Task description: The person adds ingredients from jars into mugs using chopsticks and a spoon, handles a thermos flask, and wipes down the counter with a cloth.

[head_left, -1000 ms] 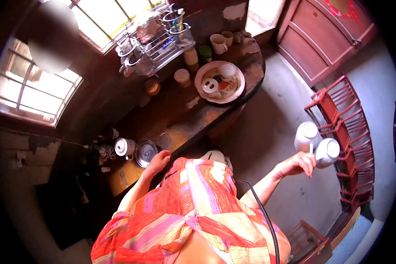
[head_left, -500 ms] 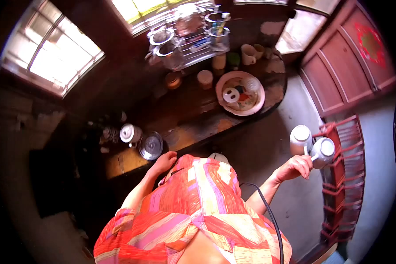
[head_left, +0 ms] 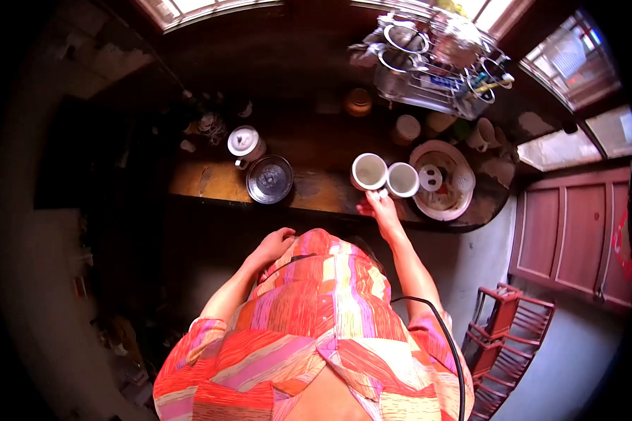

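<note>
"Since the mugs [head_left: 385,177] are nearest your right hand [head_left: 380,208], where exactly?"

"Just past my fingers, handles gripped, left of the basin [head_left: 447,212] lol. Left hand [head_left: 274,245] by my shirt [head_left: 321,288], can't tell if open."

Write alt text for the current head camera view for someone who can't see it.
The right hand grips two white mugs, openings up, at the front of a wooden table, just left of a round basin. Farther left are a round metal dish and a lidded mug; the left hand is by the patterned clothing.
</note>
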The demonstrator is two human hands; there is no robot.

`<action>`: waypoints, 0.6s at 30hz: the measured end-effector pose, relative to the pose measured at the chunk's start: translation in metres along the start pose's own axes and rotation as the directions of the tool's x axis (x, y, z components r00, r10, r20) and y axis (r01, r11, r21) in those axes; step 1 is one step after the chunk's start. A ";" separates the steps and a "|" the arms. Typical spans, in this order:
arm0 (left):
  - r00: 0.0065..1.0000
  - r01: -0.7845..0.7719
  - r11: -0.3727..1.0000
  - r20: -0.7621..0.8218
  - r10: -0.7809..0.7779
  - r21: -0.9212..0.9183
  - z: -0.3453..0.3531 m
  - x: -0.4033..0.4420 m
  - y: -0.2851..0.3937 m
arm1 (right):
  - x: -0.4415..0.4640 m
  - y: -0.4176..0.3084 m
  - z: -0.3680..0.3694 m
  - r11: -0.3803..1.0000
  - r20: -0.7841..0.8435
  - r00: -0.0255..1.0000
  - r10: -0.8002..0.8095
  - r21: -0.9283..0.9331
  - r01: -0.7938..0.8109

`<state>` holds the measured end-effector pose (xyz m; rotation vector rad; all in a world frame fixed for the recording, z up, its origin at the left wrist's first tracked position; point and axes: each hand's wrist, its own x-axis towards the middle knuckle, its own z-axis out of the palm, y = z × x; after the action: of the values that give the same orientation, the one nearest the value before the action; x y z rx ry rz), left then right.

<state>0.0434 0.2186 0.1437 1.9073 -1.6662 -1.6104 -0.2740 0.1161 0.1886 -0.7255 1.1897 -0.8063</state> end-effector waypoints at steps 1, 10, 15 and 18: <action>0.999 0.015 0.999 -0.037 -0.016 -0.033 0.001 -0.007 0.002 | 0.030 0.011 0.005 0.999 0.025 0.999 0.032 0.001 -0.032; 0.930 0.234 0.900 -0.184 -0.317 -0.369 0.047 -0.068 -0.050 | 0.207 0.072 0.094 0.995 0.048 0.998 0.030 -0.099 -0.025; 0.869 0.383 0.769 -0.081 -0.487 -0.512 0.044 -0.100 -0.047 | 0.242 0.084 0.132 0.995 0.046 0.998 -0.046 -0.090 0.050; 0.856 0.415 0.761 -0.068 -0.512 -0.498 0.045 -0.099 -0.068 | 0.250 0.084 0.142 0.999 0.012 1.000 -0.014 -0.035 0.014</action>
<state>0.0706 0.3436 0.1384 2.2127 -0.6458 -1.6933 -0.0798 -0.0417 0.0246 -0.7667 1.1921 -0.7935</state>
